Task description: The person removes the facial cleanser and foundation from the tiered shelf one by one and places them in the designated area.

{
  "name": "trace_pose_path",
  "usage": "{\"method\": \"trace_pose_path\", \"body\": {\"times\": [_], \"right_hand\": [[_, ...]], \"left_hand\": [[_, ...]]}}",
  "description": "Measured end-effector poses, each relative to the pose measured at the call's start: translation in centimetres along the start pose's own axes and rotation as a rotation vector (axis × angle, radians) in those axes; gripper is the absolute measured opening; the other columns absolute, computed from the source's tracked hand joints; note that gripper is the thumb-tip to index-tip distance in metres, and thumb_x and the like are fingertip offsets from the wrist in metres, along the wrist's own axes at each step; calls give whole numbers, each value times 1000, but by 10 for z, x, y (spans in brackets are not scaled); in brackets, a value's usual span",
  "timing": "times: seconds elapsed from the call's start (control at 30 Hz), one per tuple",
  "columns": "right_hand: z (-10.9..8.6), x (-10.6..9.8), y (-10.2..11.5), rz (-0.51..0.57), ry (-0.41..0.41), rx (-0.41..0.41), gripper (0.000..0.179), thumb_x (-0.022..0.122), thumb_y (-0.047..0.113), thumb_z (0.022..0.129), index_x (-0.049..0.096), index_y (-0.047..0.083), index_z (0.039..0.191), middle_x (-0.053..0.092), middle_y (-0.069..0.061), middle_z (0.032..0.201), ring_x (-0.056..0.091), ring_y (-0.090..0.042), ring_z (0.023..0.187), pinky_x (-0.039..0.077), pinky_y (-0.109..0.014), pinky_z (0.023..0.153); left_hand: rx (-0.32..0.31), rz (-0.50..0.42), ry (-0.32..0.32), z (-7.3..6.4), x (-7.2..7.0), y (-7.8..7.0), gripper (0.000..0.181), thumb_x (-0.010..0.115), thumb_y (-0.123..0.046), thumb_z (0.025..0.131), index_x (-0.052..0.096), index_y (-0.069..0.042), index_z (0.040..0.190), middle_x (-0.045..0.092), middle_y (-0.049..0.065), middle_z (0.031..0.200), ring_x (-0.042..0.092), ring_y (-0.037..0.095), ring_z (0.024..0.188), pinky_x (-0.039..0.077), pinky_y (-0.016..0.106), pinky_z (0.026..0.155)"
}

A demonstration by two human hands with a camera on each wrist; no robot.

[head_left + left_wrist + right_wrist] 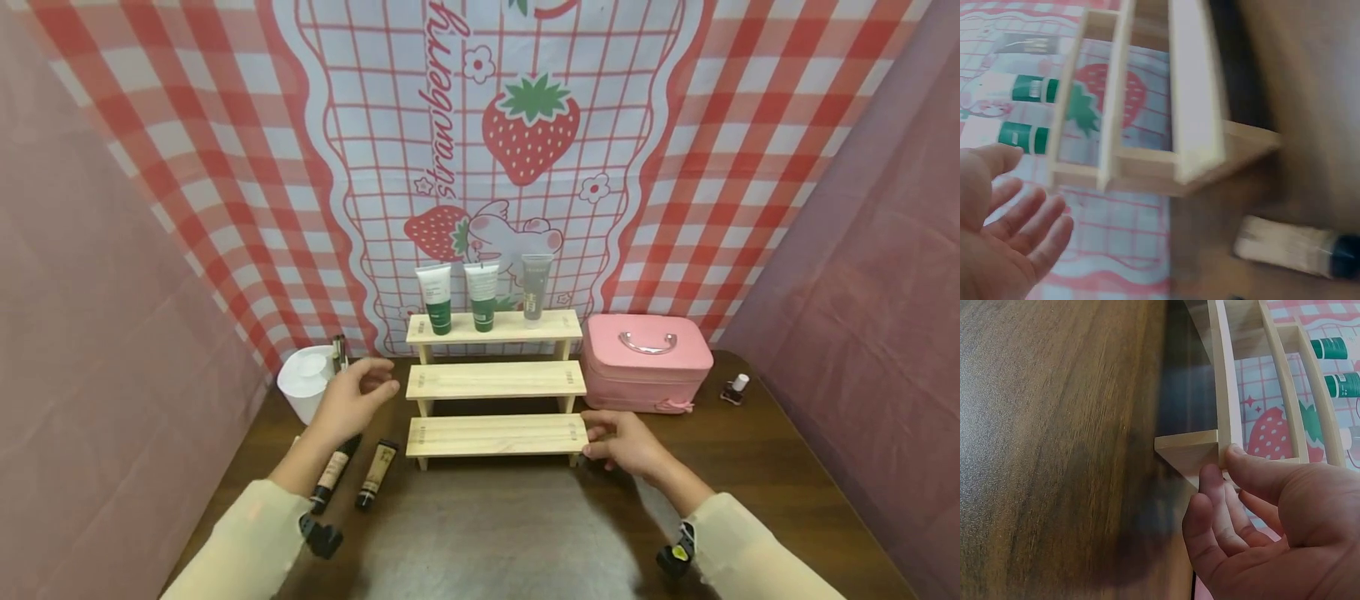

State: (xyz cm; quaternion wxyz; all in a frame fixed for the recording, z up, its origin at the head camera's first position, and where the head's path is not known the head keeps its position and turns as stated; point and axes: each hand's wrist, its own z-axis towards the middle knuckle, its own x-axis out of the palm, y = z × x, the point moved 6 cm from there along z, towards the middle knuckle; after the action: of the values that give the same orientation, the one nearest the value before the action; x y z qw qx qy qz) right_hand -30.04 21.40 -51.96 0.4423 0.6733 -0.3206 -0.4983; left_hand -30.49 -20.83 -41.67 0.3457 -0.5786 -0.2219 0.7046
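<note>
A three-tier wooden display rack (495, 433) stands on the table. My right hand (626, 446) pinches the right end of its lowest board; in the right wrist view the thumb (1254, 465) lies on the board's edge with fingers curled beneath. Off the rack's left side, my left hand (356, 400) is raised with relaxed, parted fingers and holds nothing. On the top board, two white-and-green tubes (435, 300) (482, 297) and one clear grey tube (534, 290) stand upright on their caps.
Left of the rack lie a beige tube with a black cap (377, 475) and a slim foundation tube (332, 477), near a white round container (306, 379). A pink case (647, 358) and a nail polish bottle (736, 389) are at the right. A strawberry-print cloth (517, 142) hangs behind.
</note>
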Motion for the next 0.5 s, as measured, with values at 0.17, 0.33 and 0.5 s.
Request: {"method": "trace_pose_path", "body": {"times": [0.17, 0.33, 0.5], "right_hand": [[0, 0, -3, 0, -13, 13, 64, 77, -3, 84, 51, -11, 142, 71, -16, 98, 68, -19, 74, 54, -38, 52], [0, 0, -1, -4, -15, 17, 64, 78, -2, 84, 52, -11, 142, 71, -16, 98, 68, -20, 73, 54, -37, 52], [0, -1, 1, -3, -17, 32, 64, 77, -3, 84, 53, -10, 142, 71, -17, 97, 68, -19, 73, 55, -38, 54]], "left_hand": [[-23, -100, -2, 42, 3, -25, 49, 68, -25, 100, 54, -5, 143, 65, 17, 125, 64, 36, 116, 56, 51, 94], [-51, -178, 10, 74, 8, -39, 55, 70, -22, 98, 49, -3, 146, 61, 20, 129, 61, 38, 119, 56, 50, 95], [-63, -212, 2, 93, 9, -42, 59, 73, -20, 96, 48, -6, 147, 61, 19, 132, 62, 38, 120, 55, 51, 97]]}}
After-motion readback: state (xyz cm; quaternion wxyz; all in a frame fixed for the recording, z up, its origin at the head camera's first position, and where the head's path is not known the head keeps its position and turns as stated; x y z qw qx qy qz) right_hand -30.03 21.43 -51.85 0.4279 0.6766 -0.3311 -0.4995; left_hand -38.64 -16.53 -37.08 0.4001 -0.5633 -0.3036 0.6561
